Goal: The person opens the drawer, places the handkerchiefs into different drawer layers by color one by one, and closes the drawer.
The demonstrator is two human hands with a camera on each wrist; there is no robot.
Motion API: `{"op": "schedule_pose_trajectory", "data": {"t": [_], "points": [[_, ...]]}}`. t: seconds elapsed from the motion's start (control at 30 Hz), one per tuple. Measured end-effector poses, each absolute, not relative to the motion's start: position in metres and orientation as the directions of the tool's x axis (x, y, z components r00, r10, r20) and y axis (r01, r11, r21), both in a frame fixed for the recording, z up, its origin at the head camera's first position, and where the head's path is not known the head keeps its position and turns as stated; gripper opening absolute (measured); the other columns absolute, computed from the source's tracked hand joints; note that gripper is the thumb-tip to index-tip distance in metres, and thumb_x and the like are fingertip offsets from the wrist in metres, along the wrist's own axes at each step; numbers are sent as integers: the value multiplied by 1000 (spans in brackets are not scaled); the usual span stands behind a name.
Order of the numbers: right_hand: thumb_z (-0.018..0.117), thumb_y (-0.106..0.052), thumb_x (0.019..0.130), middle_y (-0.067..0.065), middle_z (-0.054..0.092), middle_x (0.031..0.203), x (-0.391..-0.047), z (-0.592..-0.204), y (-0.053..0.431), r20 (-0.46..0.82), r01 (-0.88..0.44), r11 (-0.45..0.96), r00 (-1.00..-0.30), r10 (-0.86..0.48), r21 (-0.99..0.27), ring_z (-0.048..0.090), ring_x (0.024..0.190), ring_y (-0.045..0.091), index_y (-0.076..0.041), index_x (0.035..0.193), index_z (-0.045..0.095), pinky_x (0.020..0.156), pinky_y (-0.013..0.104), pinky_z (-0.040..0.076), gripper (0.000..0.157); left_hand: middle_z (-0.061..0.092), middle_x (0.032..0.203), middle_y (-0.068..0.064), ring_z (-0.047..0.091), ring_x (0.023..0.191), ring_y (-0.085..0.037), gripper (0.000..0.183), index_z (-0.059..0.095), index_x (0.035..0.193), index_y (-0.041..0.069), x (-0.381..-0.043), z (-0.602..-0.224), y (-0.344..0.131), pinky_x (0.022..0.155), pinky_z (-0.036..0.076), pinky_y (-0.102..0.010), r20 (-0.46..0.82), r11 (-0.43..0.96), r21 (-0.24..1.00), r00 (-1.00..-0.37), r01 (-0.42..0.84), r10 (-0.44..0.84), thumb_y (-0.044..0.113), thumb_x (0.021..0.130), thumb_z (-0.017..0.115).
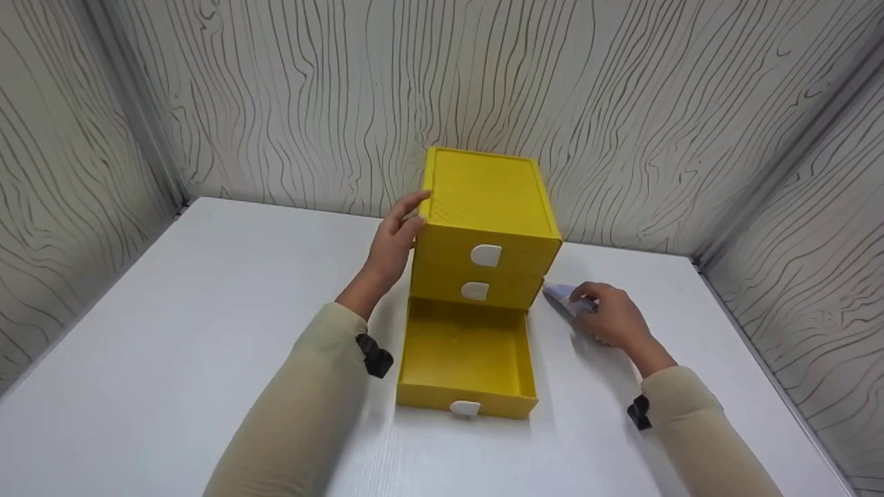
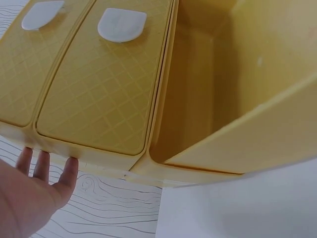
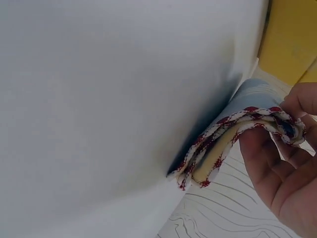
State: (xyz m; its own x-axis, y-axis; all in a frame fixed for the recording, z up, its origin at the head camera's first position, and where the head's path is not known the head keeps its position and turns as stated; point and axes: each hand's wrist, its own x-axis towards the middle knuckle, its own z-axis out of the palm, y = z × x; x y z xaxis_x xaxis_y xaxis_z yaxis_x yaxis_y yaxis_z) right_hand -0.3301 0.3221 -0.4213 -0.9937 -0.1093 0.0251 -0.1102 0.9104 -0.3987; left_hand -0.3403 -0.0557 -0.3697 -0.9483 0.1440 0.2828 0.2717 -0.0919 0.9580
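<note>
A yellow drawer unit (image 1: pixel 494 193) stands on the white table, its bottom drawer (image 1: pixel 459 352) pulled out with nothing seen inside. Two upper drawers with white tabs are closed. My left hand (image 1: pixel 395 241) rests its fingers against the unit's left side near the top; in the left wrist view the fingertips (image 2: pixel 72 164) touch the side wall. To the right of the unit, my right hand (image 1: pixel 611 314) pinches a folded light-blue cloth (image 3: pixel 260 91) with red-and-white stitched edging. The cloth's lower edge is close to the table; whether it touches cannot be told.
The white table (image 1: pixel 228 331) spreads to both sides of the unit. Wood-grain patterned panels (image 1: pixel 331 96) rise behind it and at the left and right. The open drawer's front (image 1: pixel 497 406) sticks out toward me between my forearms.
</note>
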Motion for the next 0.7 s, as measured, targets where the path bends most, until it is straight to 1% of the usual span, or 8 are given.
{"op": "schedule_pose_trajectory", "data": {"t": [0.1,0.23,0.3,0.47,0.6,0.7], "points": [[60,-10,83,15,61,119,-326,-417,325,48,-105,907,-994,-94,-408,54,97,29,-13,111,65,82,48,47,29,34,153,4,47,131,-19,43,45,141,29,-340,-370,-56,107,40,-46,278,-96,959,-950,266,145,31,97,45],[59,-10,83,15,62,113,-323,-412,330,106,-124,904,-990,-88,-410,54,89,26,-13,109,66,73,38,45,27,34,153,4,47,131,-19,43,45,140,29,-341,-371,-56,108,39,-47,271,-105,960,-952,258,142,30,98,45],[58,-10,84,15,62,113,-321,-410,333,138,-135,903,-987,-85,-408,54,87,26,-12,108,66,72,38,45,26,34,153,4,48,131,-19,42,46,140,29,-342,-371,-56,107,39,-47,272,-109,960,-952,258,139,29,98,45],[58,-9,84,17,63,112,-316,-404,337,227,-147,903,-972,-57,-403,55,86,27,-11,106,66,73,41,46,24,35,152,4,49,129,-18,43,45,140,32,-341,-371,-56,105,42,-46,273,-79,961,-953,265,131,32,97,45],[55,-6,82,16,64,105,-309,-399,337,323,-169,903,-946,-35,-396,53,74,23,-11,101,66,63,34,42,22,34,153,4,49,128,-18,43,44,141,32,-340,-370,-55,103,43,-46,283,-60,959,-951,277,128,32,97,43],[53,-4,81,14,64,100,-302,-394,336,371,-187,896,-928,-27,-402,50,65,19,-12,98,67,57,30,38,23,34,153,3,49,127,-19,44,44,141,31,-340,-371,-55,103,44,-46,292,-55,956,-948,287,128,32,98,42]]}}
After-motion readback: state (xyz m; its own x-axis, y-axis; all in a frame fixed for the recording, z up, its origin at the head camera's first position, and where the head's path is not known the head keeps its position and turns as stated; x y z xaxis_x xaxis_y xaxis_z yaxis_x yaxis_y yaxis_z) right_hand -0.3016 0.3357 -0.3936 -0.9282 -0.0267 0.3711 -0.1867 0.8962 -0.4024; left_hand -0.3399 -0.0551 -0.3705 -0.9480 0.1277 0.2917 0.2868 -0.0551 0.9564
